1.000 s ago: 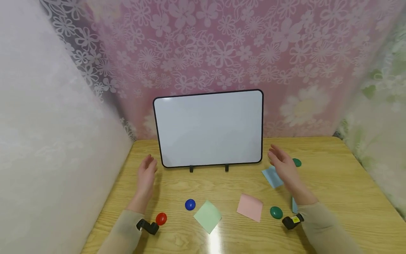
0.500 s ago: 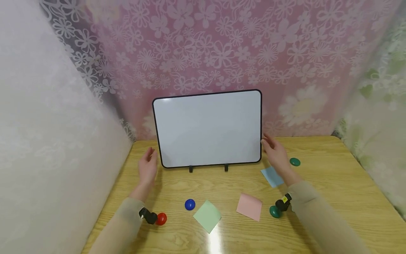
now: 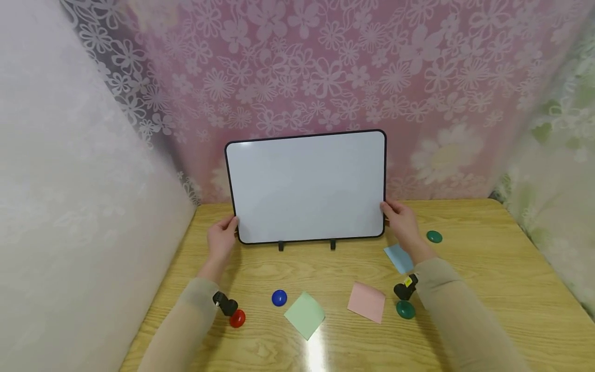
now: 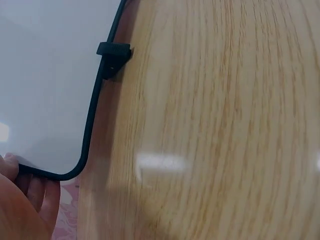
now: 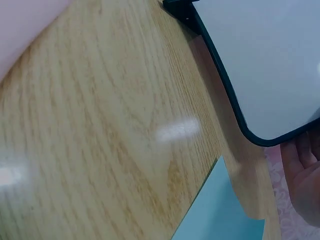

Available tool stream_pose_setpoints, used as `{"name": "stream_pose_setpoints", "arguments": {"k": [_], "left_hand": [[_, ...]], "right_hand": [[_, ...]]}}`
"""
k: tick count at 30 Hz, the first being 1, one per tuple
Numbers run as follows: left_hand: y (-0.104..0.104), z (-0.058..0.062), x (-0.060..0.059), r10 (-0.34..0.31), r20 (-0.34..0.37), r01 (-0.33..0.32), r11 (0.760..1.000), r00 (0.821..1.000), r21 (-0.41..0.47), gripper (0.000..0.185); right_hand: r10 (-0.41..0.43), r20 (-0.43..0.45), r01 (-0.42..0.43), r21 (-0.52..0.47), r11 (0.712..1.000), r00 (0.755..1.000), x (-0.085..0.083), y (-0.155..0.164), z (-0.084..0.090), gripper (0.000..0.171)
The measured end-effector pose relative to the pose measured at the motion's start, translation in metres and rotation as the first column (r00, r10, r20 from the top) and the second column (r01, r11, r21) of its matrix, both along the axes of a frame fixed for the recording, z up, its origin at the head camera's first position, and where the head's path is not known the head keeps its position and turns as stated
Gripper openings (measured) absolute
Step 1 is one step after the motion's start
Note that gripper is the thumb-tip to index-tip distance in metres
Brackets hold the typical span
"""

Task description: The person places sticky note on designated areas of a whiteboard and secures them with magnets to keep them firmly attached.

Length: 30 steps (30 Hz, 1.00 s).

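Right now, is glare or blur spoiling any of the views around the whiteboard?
Head view: sharp, with one bright glare streak on the table near the front edge; the whiteboard reads clean. Left wrist view: a soft glare patch on the wood, the hand blurred at the corner. Right wrist view: two glare patches, the blue note slightly soft.

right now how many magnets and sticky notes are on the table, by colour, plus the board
green magnets: 2
blue magnet: 1
red magnet: 1
green sticky note: 1
pink sticky note: 1
blue sticky note: 1
whiteboard: 1, with the left hand and right hand at its lower corners
total: 8
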<state>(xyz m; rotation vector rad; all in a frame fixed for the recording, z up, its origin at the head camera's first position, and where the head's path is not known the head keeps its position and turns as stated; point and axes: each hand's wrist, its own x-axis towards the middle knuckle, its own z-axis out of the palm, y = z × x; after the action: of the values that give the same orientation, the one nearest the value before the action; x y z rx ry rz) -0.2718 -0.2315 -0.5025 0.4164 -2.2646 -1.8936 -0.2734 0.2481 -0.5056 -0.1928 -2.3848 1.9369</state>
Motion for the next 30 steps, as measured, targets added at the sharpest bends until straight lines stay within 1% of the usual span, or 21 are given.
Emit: {"name": "stream_pose_setpoints", "arguments": {"k": [4,8,11,14,22,25,30], "left_hand": [[0.0,-0.001,-0.004,0.018,-0.008,-0.018,1.0,1.0,-0.025,0.039],[-0.003,-0.003,-0.007,0.013,-0.009,-0.013,1.0,1.0,-0.002,0.037],[-0.005,-0.003,-0.009,-0.004,0.007,0.004,1.0,1.0,0.019,0.037],[-0.007,-0.003,-0.01,-0.01,0.03,0.009,1.0,0.999,0.018,0.037],[-0.004,0.002,-0.01,-0.006,0.065,0.007,1.0,0.998,-0.014,0.036],[-0.003,0.002,-0.012,-0.006,0.077,0.006,1.0,0.997,-0.008,0.036],[-0.003,0.004,-0.013,-0.017,0.083,0.017,1.0,0.996,0.003,0.036]], "right_hand": [[0.008,0.034,-0.007,-0.033,0.999,0.999,-0.001,0.002,0.0,0.059],[0.007,0.068,-0.005,-0.032,0.999,0.998,-0.003,0.005,-0.002,0.06],[-0.001,0.084,0.003,-0.02,1.0,0.996,-0.005,0.006,-0.003,0.061],[-0.008,0.093,0.01,-0.014,1.0,0.996,-0.004,0.006,-0.003,0.06],[-0.019,0.132,0.02,-0.007,1.0,0.991,0.003,0.007,0.0,0.059],[-0.025,0.152,0.026,-0.006,1.0,0.988,0.006,0.007,0.002,0.058],[-0.033,0.161,0.033,0.004,0.999,0.986,0.009,0.008,0.001,0.058]]}}
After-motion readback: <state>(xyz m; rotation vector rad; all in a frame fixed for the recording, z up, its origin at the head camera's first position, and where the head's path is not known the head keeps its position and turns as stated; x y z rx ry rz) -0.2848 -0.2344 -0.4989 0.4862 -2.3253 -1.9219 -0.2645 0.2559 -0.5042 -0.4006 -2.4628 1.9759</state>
